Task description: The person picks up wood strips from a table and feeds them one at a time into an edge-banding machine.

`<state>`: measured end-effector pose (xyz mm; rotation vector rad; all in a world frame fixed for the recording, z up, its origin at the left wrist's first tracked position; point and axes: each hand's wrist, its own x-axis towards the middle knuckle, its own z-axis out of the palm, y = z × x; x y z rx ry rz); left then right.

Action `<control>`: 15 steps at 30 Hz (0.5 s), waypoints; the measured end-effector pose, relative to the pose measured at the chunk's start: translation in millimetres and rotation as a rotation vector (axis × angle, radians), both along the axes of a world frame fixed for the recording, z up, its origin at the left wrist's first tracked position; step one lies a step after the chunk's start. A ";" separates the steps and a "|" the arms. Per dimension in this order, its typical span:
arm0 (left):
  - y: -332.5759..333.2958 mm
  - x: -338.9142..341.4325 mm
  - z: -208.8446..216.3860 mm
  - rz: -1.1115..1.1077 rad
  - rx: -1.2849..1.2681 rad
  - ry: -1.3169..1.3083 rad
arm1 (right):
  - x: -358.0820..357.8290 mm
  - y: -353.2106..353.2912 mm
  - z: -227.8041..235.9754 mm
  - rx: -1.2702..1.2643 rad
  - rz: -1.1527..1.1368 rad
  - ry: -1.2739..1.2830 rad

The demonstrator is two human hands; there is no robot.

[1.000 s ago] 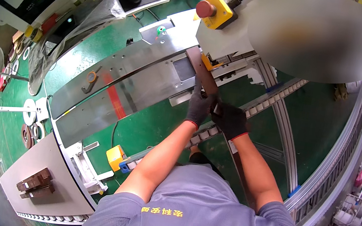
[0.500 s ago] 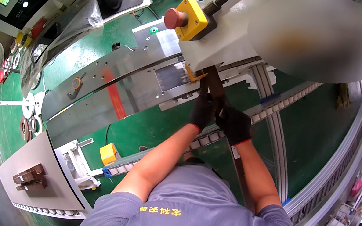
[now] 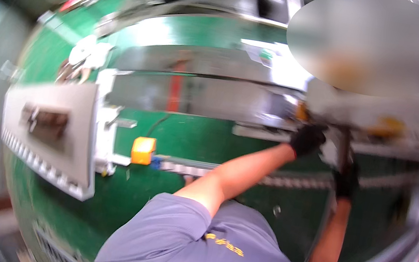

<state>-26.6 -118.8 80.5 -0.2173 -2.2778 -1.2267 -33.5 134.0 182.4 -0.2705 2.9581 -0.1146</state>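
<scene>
Right grip (image 3: pixel 345 181) grasping a brown bar, left grip (image 3: pixel 308 139) beside it

The bar (image 3: pixel 344 144) stands out from the right grip toward the machine body (image 3: pixel 415 114), its far end at the machine's near edge. The left grip, gloved in black like the right, is near the bar on its left side, and a gap shows between the two; blur leaves its fingers unclear, so I cannot tell whether it is clenched or released.

Close beyond the left grip sits a yellow-orange part (image 3: pixel 302 111). Leftward runs a steel bed (image 3: pixel 225 98) with a red stripe (image 3: pixel 175 90) across it. Between the person's body and that bed lies a strip of pale blocks (image 3: pixel 289 182); the left forearm crosses over it and hides a stretch. At its left end is an orange box (image 3: pixel 143 150), near a thin dark cable (image 3: pixel 157 124) above the green floor (image 3: pixel 203 133).

Far left, a pale bench (image 3: pixel 84 111) carries brown pieces (image 3: pixel 52 120), well apart from both grips. A blurred oval covers the upper right, hiding part of the machine.
</scene>
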 end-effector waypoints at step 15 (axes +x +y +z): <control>-644.9 659.9 3.9 2.316 0.449 -0.676 | 228.0 -211.9 1.7 -0.435 0.548 -0.110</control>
